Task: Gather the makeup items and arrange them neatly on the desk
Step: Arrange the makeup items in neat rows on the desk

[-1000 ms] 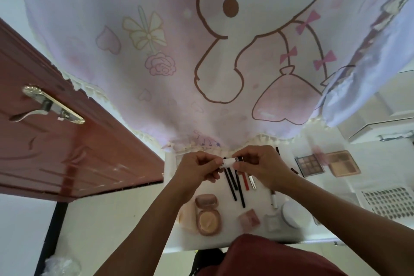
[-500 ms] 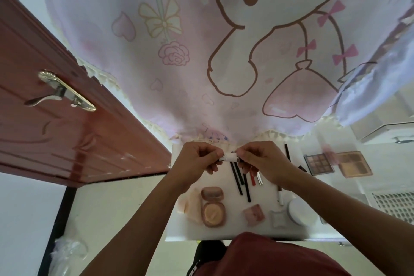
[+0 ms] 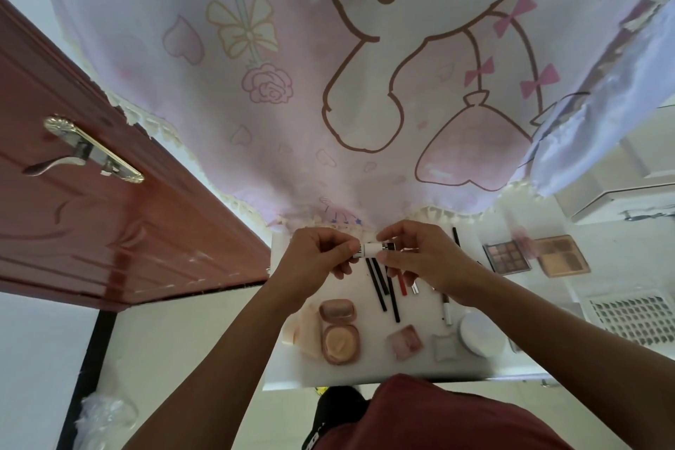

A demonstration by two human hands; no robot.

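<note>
White makeup tube (image 3: pixel 373 249) hadn't budged this past second, we kept it pinched by its ends between left hand (image 3: pixel 317 261) and right hand (image 3: pixel 420 256), above the pencils (image 3: pixel 377 289) under that right hand, still unplaced on the desk (image 3: pixel 369 370).

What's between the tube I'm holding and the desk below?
Nothing hangs between them, but pencils seem to lie on the desk right under the tube, which the left hand and right hand pinch. Bare desk shows just left of the pencils.
</note>
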